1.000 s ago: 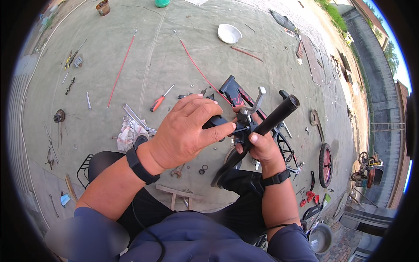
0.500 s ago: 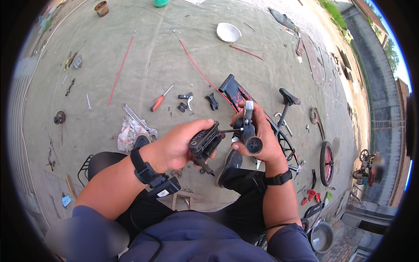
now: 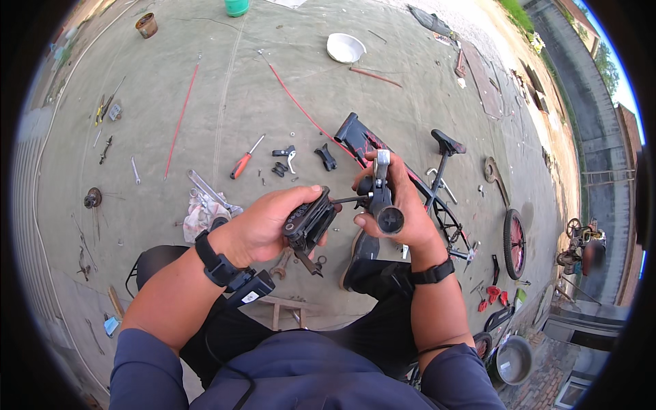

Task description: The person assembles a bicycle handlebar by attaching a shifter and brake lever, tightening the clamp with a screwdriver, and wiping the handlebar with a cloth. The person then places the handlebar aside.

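Note:
My left hand [image 3: 263, 222] is closed round a black folding multi-tool [image 3: 307, 222]. One thin key of the tool sticks out to the right and its tip meets the side of a silver brake lever [image 3: 381, 171]. That lever sits on a black handlebar grip [image 3: 391, 219], whose round end faces me. My right hand [image 3: 413, 205] wraps round the lever and grip and holds them up over my knees. Whether the key's tip sits inside a bolt is too small to tell. Beyond my right hand lies a black and pink bicycle frame [image 3: 360, 137].
A red-handled screwdriver [image 3: 240, 166], a second brake lever [image 3: 290, 158] and a large wrench [image 3: 213, 189] on a rag [image 3: 203, 217] lie on the green ground sheet. A wheel [image 3: 514, 244] lies right of the saddle [image 3: 447, 142]. A white bowl [image 3: 346, 48] stands far off.
Both hands, with the multi-tool and the brake lever, have shifted slightly left and up in the picture. The whole scene has also slid a little left. My grip on both things is the same.

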{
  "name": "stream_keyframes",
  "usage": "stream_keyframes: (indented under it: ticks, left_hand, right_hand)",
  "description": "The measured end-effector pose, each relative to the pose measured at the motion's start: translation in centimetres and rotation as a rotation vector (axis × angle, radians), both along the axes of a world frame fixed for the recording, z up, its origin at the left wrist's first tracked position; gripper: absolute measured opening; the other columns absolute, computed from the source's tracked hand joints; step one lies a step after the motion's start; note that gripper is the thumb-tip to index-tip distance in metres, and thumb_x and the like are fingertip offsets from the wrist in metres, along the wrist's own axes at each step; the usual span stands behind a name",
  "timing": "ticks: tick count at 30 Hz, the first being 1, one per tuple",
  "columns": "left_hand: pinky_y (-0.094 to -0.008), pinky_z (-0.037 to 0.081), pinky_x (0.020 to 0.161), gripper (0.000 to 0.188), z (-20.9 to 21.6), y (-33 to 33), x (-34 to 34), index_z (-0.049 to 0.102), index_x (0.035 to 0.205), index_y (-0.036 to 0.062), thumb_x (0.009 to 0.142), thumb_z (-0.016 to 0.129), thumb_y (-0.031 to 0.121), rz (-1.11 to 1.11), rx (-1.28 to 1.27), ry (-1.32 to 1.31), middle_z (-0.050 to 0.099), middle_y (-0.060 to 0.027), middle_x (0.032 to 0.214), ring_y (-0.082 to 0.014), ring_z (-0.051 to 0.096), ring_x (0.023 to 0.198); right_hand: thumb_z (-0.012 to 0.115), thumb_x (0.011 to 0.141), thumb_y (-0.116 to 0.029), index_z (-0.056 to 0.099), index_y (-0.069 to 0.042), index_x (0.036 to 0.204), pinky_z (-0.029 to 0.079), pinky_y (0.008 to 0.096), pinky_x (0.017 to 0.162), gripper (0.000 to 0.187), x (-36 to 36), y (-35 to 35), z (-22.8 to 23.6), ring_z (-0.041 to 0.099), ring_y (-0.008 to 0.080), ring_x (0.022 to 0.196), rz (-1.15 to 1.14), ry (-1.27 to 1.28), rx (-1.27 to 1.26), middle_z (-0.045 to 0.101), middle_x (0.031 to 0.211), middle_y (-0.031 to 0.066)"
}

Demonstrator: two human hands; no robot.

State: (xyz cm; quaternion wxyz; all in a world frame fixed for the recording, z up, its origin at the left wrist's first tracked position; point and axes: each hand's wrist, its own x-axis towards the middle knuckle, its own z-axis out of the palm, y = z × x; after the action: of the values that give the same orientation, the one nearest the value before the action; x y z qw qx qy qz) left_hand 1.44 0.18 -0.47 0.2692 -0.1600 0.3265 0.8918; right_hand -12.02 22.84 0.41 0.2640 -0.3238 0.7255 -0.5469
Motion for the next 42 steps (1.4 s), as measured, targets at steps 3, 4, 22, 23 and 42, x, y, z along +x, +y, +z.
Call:
stream_keyframes:
  ticks: [3,4,22,23,42]
  left_hand:
    - [-0.0317,0.056,0.06,0.045,-0.3,-0.6,0.3,0.064,0.124,-0.0008,0.109,0.05,0.039,0.001,-0.126,0.053,0.071,-0.0109,0.09,-0.0184,0.071,0.075]
    - [-0.0317,0.055,0.06,0.046,-0.1,-0.4,0.3,0.061,0.128,-0.0026,0.109,0.049,0.038,0.027,-0.213,0.061,0.072,-0.0128,0.091,-0.0189,0.07,0.072]
    - [-0.05,0.055,0.091,0.047,-16.2,-0.6,6.3,0.051,0.12,-0.0054,0.094,0.072,0.028,-0.706,-1.498,0.232,0.069,-0.0271,0.111,-0.0449,0.069,0.106]
    - [-0.05,0.055,0.092,0.047,-16.9,-0.4,6.7,0.051,0.12,-0.0054,0.094,0.072,0.028,-0.712,-1.497,0.234,0.069,-0.0273,0.111,-0.0448,0.069,0.106]
    - [-0.0369,0.055,0.093,0.062,-7.6,1.1,-0.2,0.046,0.145,-0.0033,0.1,0.069,0.031,-0.191,-1.159,0.256,0.067,-0.0226,0.124,-0.0266,0.069,0.112]
  right_hand:
    - [0.086,0.069,-0.028,0.038,-0.009,0.149,0.049,0.0364,0.091,0.095,-0.4,0.0,-0.3,0.061,0.02,0.099,-0.126,-0.004,-0.026,0.065,0.108,0.0101]
    - [0.085,0.07,-0.029,0.037,-0.009,0.149,0.051,0.0359,0.088,0.095,-0.9,0.2,-0.5,0.062,0.0202,0.097,-0.143,0.028,-0.067,0.065,0.108,0.0107]
    - [0.086,0.075,-0.024,0.039,0.001,0.148,0.052,0.0349,0.094,0.09,-0.1,-0.3,0.2,0.064,0.0181,0.104,-0.259,-0.098,-0.077,0.068,0.115,0.01]
    - [0.086,0.075,-0.023,0.04,0.001,0.148,0.052,0.0352,0.094,0.09,0.1,-0.4,0.3,0.064,0.0194,0.108,-0.27,-0.129,-0.102,0.068,0.116,0.0101]
    - [0.074,0.052,-0.093,0.025,0.002,0.161,0.059,0.0347,0.082,0.153,0.5,-1.0,1.0,0.068,0.0184,0.092,-0.18,-0.37,-0.254,0.065,0.122,0.0194]
